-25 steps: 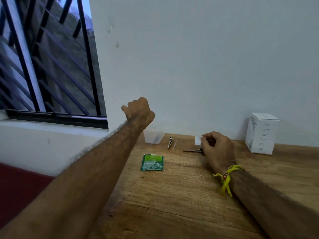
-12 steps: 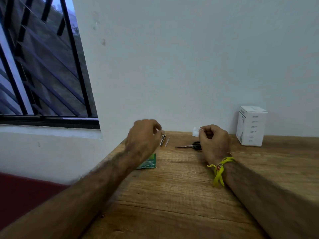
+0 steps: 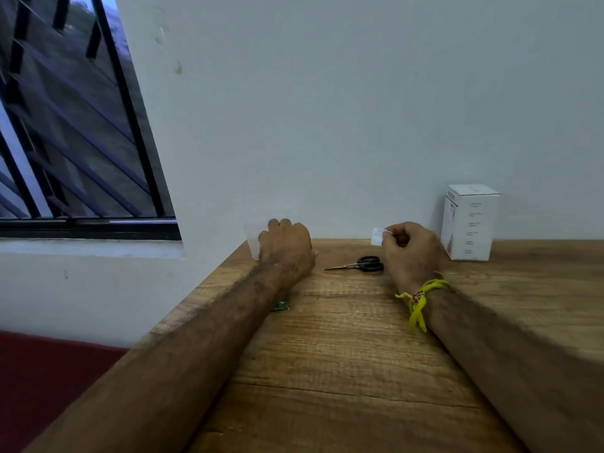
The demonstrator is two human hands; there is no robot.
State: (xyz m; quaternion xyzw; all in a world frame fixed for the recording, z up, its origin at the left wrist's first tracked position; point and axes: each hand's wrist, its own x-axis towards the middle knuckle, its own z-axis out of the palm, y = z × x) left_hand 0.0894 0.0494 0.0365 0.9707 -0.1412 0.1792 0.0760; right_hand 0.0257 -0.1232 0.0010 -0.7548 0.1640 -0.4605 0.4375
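Left fingers [image 3: 278, 223]: curled together over the rim and side of a clear plastic cup [image 3: 253, 238], which they hold.
Left hand [image 3: 287, 246]: knuckles up, its heel low to the table and covering most of the cup.
Clear plastic cup: upright at the far left corner of the table, close to the wall; only its left part shows past the hand.
Right fingertips [image 3: 390, 231]: thumb and forefinger pinched on the right edge of a small white slip [image 3: 377, 236]; the other fingers are curled into the palm.
Small white slip: held above the table, sticking out to the left of the fingers; what is on it cannot be told.
Right hand [image 3: 410, 253]: lifted off the table at the far side, well apart from the left hand.
Yellow thread [image 3: 420, 297]: tied round the right wrist, its loose ends hanging down.
Scissors [image 3: 366, 264]: flat on the table between the two hands, black handles to the right just beside the right hand, blades shut and pointing left.
Green sachet [image 3: 281, 305]: on the table under the left forearm; only a corner shows.
White box [image 3: 469, 223]: upright at the far right against the wall [image 3: 327, 109], just right of the right hand.
Table [image 3: 343, 354]: wooden, with both forearms stretched across it.
Window [image 3: 65, 142]: barred, far left.
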